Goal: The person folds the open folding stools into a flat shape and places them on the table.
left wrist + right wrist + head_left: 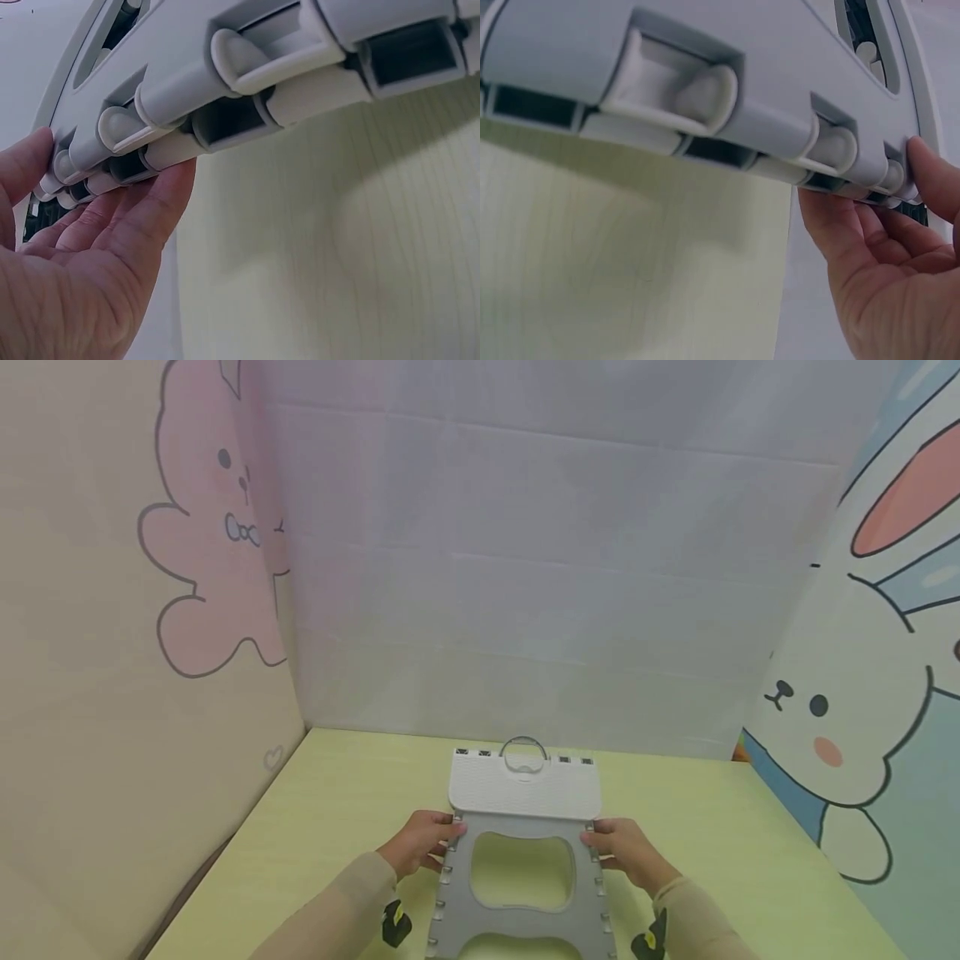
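Observation:
A grey and white folding step stool [522, 921] is held between the two hands, its lower end cut off by the head view's bottom edge. Its white top panel [483, 792] lies toward the back, with a thin loop handle [523, 740] at the far edge. On the left side, my left hand [420, 842] grips the grey leg panel, thumb over the face and fingers beneath. My right hand [624, 850] grips the opposite side the same way. Both wrist views show the hinged edge [247, 82] above the table, with fingertips partly hidden under it.
The pale yellow table [360, 777] lies beneath the stool. A whitish sheet [555, 568] hangs behind. Cartoon-printed panels stand on both sides, with a pink figure [217, 527] at left and a white rabbit [847, 718] at right.

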Tool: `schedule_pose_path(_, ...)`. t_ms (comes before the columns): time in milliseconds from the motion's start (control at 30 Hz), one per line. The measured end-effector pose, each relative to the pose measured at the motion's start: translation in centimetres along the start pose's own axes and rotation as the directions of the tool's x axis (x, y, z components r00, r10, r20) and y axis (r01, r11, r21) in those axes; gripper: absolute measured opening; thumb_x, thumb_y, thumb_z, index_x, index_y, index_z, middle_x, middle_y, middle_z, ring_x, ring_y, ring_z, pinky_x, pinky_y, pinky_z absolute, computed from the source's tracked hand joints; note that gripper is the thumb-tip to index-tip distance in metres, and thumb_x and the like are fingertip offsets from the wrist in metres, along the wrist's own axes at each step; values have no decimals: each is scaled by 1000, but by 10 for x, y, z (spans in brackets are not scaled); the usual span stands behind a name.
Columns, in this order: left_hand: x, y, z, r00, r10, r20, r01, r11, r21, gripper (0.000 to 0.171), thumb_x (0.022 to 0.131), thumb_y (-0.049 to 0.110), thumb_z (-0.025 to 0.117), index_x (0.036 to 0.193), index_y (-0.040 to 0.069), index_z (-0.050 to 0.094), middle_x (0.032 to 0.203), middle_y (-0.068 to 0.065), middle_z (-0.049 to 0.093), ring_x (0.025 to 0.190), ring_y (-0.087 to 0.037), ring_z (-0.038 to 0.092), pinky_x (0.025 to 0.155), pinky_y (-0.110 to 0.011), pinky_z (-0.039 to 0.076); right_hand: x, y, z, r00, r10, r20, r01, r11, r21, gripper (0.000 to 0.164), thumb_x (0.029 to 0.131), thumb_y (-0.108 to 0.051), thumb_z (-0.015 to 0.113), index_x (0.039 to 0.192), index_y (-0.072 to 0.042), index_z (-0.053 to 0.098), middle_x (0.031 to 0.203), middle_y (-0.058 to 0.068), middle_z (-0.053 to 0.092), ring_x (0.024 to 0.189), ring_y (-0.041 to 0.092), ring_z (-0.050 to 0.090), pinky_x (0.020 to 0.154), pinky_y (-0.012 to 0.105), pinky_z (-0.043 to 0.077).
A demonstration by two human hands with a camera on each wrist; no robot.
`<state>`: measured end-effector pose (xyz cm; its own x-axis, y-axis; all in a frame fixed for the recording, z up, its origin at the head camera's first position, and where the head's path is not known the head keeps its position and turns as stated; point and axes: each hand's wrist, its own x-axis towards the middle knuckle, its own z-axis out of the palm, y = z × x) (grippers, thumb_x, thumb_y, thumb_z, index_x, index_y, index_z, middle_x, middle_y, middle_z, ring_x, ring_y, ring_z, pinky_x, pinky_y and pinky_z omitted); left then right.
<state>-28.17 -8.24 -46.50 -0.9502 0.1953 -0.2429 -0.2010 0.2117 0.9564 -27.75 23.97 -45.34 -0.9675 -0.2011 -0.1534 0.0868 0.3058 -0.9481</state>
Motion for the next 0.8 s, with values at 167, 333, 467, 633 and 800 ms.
schedule_pose_path(167,1,-1,0,1000,-8,-2,8,1000,8,42,93,17,62,123,-13,55,94,-11,69,82,-27,67,68,-45,56,2,5,-2,1000,-5,23,5,1000,18,50,91,-8,61,123,26,43,106,23,65,94,29,65,81,44,53)
schedule_pose_path(333,2,-5,1,1000,-26,-4,26,1000,14,39,93,15,63,120,-13,56,91,-10,68,81,-27,67,69,-45,56,3,11,-4,998,-5,61,3,999,35,53,91,-6,60,124,28,39,111,29,62,97,32,64,84,46,52)
schedule_pose_path(467,3,-8,2,1000,-26,-8,26,999,23,38,93,15,62,119,-12,57,91,-10,68,82,-27,66,68,-45,56,4,15,-5,998,0,69,-3,999,33,53,90,-8,62,124,27,40,110,27,62,97,32,64,84,45,52)
schedule_pose_path(633,4,-10,3,999,-30,-18,31,999,34,37,93,15,62,118,-12,57,90,-10,68,80,-27,66,67,-44,56,5,18,-5,997,-8,83,4,999,49,57,88,-7,62,126,28,37,115,33,58,100,34,63,86,45,51)
schedule_pose_path(800,5,-13,4,999,-50,-18,51,998,30,36,93,14,62,117,-13,58,91,-11,68,80,-26,66,67,-43,56,6,22,-3,998,20,63,-23,999,44,58,86,-3,62,127,27,36,122,37,52,104,37,61,89,46,50)
